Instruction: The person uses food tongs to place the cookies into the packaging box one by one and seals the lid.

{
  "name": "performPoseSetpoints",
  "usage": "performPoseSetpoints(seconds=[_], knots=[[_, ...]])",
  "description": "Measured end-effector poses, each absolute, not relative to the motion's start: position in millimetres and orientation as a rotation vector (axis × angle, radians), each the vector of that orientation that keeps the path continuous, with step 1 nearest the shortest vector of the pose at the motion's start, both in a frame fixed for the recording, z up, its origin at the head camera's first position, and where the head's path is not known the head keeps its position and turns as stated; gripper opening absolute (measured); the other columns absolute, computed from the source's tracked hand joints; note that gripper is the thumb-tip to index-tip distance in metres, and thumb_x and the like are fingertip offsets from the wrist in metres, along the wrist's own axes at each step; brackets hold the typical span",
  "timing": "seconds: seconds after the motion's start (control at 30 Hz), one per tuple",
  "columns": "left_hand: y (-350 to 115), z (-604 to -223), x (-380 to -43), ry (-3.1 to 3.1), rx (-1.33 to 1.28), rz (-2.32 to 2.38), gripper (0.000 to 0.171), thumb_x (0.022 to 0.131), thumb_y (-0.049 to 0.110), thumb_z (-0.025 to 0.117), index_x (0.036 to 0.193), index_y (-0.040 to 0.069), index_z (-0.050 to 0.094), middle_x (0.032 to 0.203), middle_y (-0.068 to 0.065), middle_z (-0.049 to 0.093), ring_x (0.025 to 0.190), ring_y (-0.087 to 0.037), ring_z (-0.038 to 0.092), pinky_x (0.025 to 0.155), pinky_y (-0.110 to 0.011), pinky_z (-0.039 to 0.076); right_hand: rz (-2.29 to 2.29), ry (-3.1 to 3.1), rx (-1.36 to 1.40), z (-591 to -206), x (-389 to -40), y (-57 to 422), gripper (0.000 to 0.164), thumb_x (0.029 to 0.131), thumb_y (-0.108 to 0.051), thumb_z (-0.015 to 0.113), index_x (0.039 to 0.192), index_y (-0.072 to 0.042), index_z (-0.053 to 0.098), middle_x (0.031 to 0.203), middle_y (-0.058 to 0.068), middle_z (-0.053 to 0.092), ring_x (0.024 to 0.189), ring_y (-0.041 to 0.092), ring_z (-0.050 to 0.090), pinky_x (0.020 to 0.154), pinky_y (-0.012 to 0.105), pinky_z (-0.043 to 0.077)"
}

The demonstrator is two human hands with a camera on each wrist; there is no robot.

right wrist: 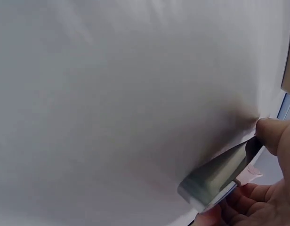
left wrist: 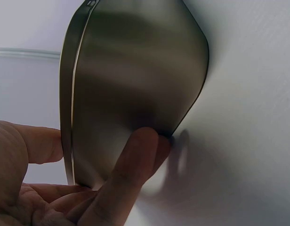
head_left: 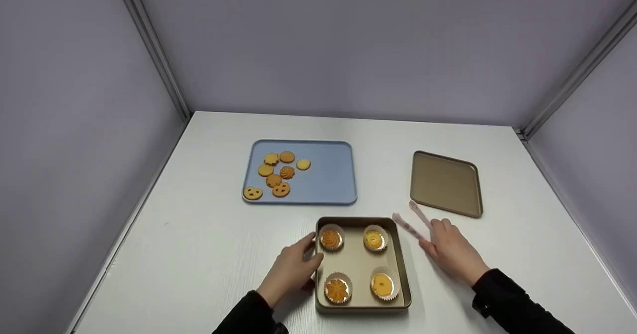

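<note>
My left hand (head_left: 293, 267) holds the left wall of a square gold-brown tin (head_left: 354, 264). Its thumb is at the rim and the fingers lie against the outer side, as the left wrist view shows. Inside the tin, a cookie in a paper cup stands near each corner, such as the swirled cookie (head_left: 331, 239) and the flower-shaped cookie (head_left: 337, 290). Right of the tin, my right hand (head_left: 455, 249) grips pink tongs (head_left: 409, 226), whose arms are spread with nothing between the tips. The metal bend of the tongs (right wrist: 213, 181) shows in the right wrist view.
Behind the tin lies a blue tray (head_left: 328, 172) with several loose cookies (head_left: 287, 172) on its left part. The tin's flat lid (head_left: 445, 184) rests at the right on the white table (head_left: 199, 234). Grey panels (head_left: 323, 45) surround the table.
</note>
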State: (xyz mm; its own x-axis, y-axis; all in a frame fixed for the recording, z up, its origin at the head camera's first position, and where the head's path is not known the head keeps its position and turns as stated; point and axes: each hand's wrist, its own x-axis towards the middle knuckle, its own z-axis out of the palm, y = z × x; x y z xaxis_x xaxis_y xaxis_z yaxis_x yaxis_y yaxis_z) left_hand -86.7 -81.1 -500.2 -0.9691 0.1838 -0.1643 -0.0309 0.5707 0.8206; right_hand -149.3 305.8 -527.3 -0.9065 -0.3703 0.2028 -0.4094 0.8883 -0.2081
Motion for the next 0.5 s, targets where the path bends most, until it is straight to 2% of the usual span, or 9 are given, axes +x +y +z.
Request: performPoseSetpoints(seconds=[0.27,0.4,0.5], knots=[[-81.2,-500.1,-87.1,2.576,0.126,1.344,0.064,0.099,0.029,0.062,0.152,-0.001,0.044,0.143,-0.02,0.06,0.135,-0.046,0.05,0.115,-0.06,0.037,0.332,-2.912,0.554,-527.2,-150.1,304.8,0.045,0.091,-0.024,0.077,0.112,0.009,0.055,0.085,0.01,0.047,0.07,0.024,0.045,0.061,0.044,0.043],[-81.4,-499.4,-86.9,2.573,0.124,1.344,0.064,0.099,0.03,0.062,0.152,-0.001,0.044,0.143,-0.02,0.06,0.136,-0.046,0.05,0.115,-0.061,0.036,0.283,-2.905,0.499,-524.2,-150.1,306.7,0.059,0.089,-0.033,0.078,0.12,0.011,0.055,0.089,0.015,0.052,0.077,0.03,0.051,0.065,0.049,0.047],[-81.4,-499.0,-86.7,2.567,0.12,1.347,0.065,0.099,0.031,0.062,0.153,-0.001,0.044,0.143,-0.019,0.06,0.136,-0.046,0.049,0.116,-0.061,0.036,0.303,-2.897,0.453,-518.7,-153.1,310.3,0.071,0.089,-0.039,0.077,0.131,0.013,0.053,0.099,0.022,0.055,0.086,0.038,0.054,0.073,0.054,0.048]])
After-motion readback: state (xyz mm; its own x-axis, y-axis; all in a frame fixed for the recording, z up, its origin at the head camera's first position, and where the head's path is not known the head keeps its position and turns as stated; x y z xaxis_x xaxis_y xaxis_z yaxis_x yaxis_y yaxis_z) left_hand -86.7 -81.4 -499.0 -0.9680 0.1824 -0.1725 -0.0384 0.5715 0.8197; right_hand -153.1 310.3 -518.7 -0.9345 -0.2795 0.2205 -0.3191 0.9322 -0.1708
